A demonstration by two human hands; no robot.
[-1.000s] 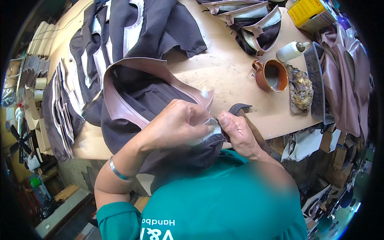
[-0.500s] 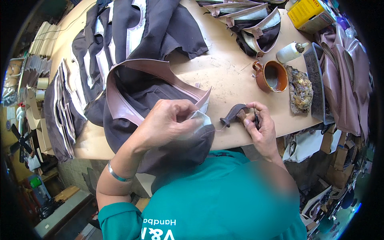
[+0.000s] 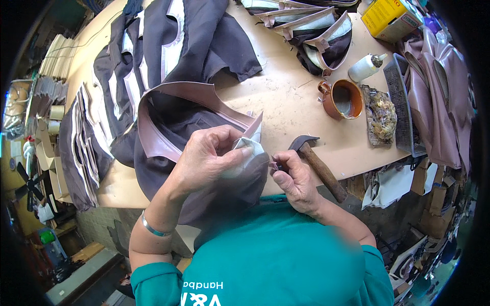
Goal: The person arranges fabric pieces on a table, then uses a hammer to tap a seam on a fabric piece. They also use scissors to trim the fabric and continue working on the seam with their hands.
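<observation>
A dark fabric bag piece (image 3: 229, 191) with a glossy mauve trim (image 3: 155, 135) lies partly on the table and hangs over its front edge toward me. My left hand (image 3: 209, 158) is closed on the white-backed edge (image 3: 252, 155) of this piece, pinching it between thumb and fingers. Just right of that edge, my right hand (image 3: 296, 183) is closed in a pinch. Something small and dark shows at its fingertips, too small to name. Beside the right hand lies a hammer (image 3: 322, 171), its wooden handle reaching past the table edge.
More dark bag pieces (image 3: 199, 35) are spread at the far left, others (image 3: 326, 46) at the far right. On the right stand a brown mug (image 3: 352, 99), a white bottle (image 3: 365, 69), a yellow can (image 3: 390, 20), a glue-crusted block (image 3: 380, 115) and a grey basket (image 3: 400, 102).
My right hand has moved left from the hammer to the edge of the bag piece. The hammer has turned and now lies out of the hand. My left hand keeps its grip.
</observation>
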